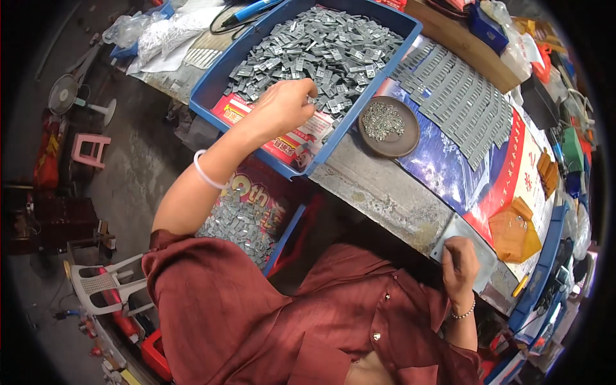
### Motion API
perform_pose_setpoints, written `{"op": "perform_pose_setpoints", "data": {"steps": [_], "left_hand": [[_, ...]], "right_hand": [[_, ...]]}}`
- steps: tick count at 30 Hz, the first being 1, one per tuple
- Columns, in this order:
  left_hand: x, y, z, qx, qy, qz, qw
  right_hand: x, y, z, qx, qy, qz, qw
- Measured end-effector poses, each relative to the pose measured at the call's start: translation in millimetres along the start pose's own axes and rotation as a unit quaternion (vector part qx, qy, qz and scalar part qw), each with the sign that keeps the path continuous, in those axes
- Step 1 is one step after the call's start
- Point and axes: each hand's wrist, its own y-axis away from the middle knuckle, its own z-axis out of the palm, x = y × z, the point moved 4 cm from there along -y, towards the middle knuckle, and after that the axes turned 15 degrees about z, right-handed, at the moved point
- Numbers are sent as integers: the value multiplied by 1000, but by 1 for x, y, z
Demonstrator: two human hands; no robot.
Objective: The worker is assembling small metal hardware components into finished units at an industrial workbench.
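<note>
My left hand (pixel 285 110), with a white bangle on the wrist, is over the near part of a blue tray (pixel 308 168). Its fingers are pinched together, and what they hold is hidden. Beside and beyond it lies a heap of small grey metal pieces (pixel 321 48) in the tray. My right hand (pixel 461 264), wearing a beaded bracelet, rests with curled fingers at the table's near edge, by a metal plate (pixel 486 263). Anything inside that hand is out of sight.
A round brown dish (pixel 410 142) of tiny metal parts stands right of the tray. Rows of grey pieces (pixel 459 96) lie on printed sheets, near orange-brown paper (pixel 513 231). Below the table, another bin holds grey pieces (pixel 240 224). A chair (pixel 106 282) stands left.
</note>
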Motion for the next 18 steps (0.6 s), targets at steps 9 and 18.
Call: {"op": "perform_pose_setpoints", "data": {"steps": [9, 18], "left_hand": [[-5, -21, 25, -38, -51, 11, 998], [-11, -14, 26, -8, -55, 20, 998]], "right_hand": [[10, 3, 11, 59, -7, -15, 998], [23, 1, 10, 65, -14, -68, 995]]}}
